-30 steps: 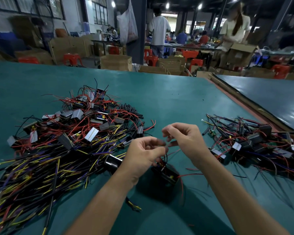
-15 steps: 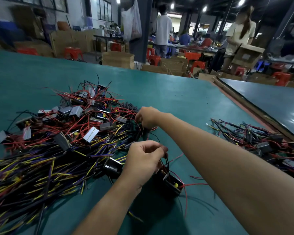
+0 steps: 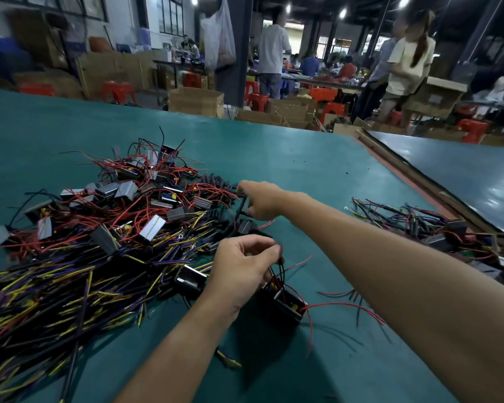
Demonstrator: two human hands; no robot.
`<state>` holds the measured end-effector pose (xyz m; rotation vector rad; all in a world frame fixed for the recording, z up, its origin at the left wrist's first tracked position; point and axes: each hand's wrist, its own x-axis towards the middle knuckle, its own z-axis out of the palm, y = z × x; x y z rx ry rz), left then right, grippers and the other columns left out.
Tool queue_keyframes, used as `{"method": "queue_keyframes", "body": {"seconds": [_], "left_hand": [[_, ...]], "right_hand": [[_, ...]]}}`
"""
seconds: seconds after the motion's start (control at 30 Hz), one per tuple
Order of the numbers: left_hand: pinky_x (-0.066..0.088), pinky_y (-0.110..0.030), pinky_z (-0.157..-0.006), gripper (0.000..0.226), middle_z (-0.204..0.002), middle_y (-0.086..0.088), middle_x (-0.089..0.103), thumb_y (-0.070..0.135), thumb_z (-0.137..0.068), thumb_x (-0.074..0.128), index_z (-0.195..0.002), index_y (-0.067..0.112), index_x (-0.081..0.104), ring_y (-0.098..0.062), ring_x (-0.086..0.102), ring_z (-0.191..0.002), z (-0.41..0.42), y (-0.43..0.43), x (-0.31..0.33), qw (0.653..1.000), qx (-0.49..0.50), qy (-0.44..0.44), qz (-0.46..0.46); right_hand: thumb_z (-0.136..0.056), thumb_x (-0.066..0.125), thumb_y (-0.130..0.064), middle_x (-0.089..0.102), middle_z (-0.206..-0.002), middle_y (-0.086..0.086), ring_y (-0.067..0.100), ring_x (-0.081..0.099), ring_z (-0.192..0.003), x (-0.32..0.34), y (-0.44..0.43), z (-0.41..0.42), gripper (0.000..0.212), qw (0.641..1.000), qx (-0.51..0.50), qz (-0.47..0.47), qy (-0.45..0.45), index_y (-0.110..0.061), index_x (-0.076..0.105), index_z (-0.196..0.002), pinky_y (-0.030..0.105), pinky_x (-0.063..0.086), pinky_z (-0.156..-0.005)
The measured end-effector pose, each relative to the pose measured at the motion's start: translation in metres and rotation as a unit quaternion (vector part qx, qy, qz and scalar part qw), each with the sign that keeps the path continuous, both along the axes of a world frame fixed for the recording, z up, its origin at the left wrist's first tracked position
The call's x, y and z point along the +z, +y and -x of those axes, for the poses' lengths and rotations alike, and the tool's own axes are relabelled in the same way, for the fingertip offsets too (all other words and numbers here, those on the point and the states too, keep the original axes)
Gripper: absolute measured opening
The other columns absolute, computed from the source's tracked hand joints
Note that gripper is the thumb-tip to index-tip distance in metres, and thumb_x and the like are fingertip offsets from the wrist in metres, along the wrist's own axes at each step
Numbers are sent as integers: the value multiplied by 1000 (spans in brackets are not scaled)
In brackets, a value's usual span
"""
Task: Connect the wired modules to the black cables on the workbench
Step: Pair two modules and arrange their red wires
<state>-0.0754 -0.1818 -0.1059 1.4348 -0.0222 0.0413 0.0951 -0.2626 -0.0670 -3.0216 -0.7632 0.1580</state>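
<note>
A black wired module (image 3: 285, 305) with red and black leads hangs low over the green bench, just right of my left hand (image 3: 242, 266), which pinches its black wires at the fingertips. My right hand (image 3: 261, 200) reaches across to the right edge of the big pile and pinches a short black cable (image 3: 241, 207) lifted from a row of black cables (image 3: 216, 186). The big heap of modules with red wires (image 3: 122, 205) and yellow, purple and black wires lies to the left.
A second tangle of modules and wires (image 3: 437, 231) lies at the right, near the wooden seam to a dark adjoining table (image 3: 463, 175). Loose red leads (image 3: 349, 303) trail on the green bench (image 3: 274, 152). People, cartons and red stools stand beyond.
My right hand left the wire work beside the left hand, reached out to the black cable row and has now lifted one cable slightly. The left hand stayed put holding the module's wires.
</note>
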Motion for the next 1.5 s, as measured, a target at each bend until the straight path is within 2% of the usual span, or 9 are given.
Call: {"method": "queue_keyframes", "body": {"seconds": [0.17, 0.23, 0.33, 0.47, 0.57, 0.77, 0.97, 1.1, 1.5], "left_hand": [[35, -15, -39, 16, -60, -8, 65, 0, -85, 69, -73, 10, 72, -10, 44, -36, 1, 1, 4, 1000, 14, 4, 13], [34, -15, -39, 19, -61, -11, 63, -1, -84, 69, -69, 11, 73, -10, 44, -36, 1, 1, 6, 1000, 11, 3, 20], [35, -16, -40, 16, -64, -7, 67, 1, -85, 68, -73, 11, 74, -9, 45, -38, 4, 0, 8, 1000, -11, 1, 26], [40, -16, -42, 9, -68, -4, 71, 4, -85, 69, -84, 13, 72, -8, 47, -41, 5, 1, 9, 999, -34, 13, 21], [41, -15, -41, 17, -66, -2, 70, 4, -85, 69, -71, 15, 72, -7, 48, -40, 5, 1, 10, 999, -44, 17, 15], [42, -15, -45, 21, -59, 2, 66, 4, -88, 65, -71, 16, 69, -7, 49, -42, 6, 0, 11, 998, -68, 19, 1], [44, -16, -46, 17, -70, -4, 72, 10, -80, 71, -96, 11, 64, -8, 51, -45, 6, 2, 11, 996, -81, 35, 16], [44, -15, -45, 37, -73, -7, 72, 22, -62, 75, -94, 13, 58, -8, 50, -45, 8, 2, 12, 993, -96, 57, 45], [45, -16, -44, 29, -74, -9, 71, 17, -62, 74, -85, 12, 58, -8, 49, -42, 8, 2, 12, 989, -115, 71, 58]], "right_hand": [[-93, 51, -2, 64, -90, 7, 21, 68, -76, 12, -38, 56, 36, 969, -51, -240, 23, -9, 52, -128, 28, 53, -72], [-93, 53, 7, 61, -84, 4, 11, 66, -60, 7, -55, 89, 37, 899, -79, -426, 70, -6, 54, -128, 21, 54, -62], [-87, 56, 18, 68, -84, 2, 8, 65, -61, -7, -75, 133, 36, 779, -87, -612, 109, 0, 60, -118, 19, 56, -68], [-84, 57, 18, 71, -75, 3, 15, 69, -68, -12, -87, 152, 24, 690, -73, -711, 112, 3, 68, -100, 25, 59, -76], [-75, 68, 3, 73, -79, 8, 19, 69, -74, -4, -93, 156, 15, 649, -62, -749, 115, -6, 69, -87, 31, 60, -79], [-65, 76, -12, 69, -70, 5, 13, 64, -59, -8, -91, 156, 18, 649, -86, -744, 136, -9, 68, -80, 21, 56, -59], [-70, 75, -8, 71, -74, 9, 16, 65, -61, -9, -87, 158, 15, 637, -77, -755, 133, -9, 69, -83, 22, 57, -61], [-73, 72, -9, 73, -78, 11, 18, 67, -67, -8, -86, 162, 19, 632, -58, -760, 141, -7, 68, -92, 25, 58, -64], [-86, 63, 6, 75, -81, 7, 18, 71, -74, -11, -85, 163, 18, 664, -22, -735, 134, -7, 67, -97, 27, 59, -70]]}}
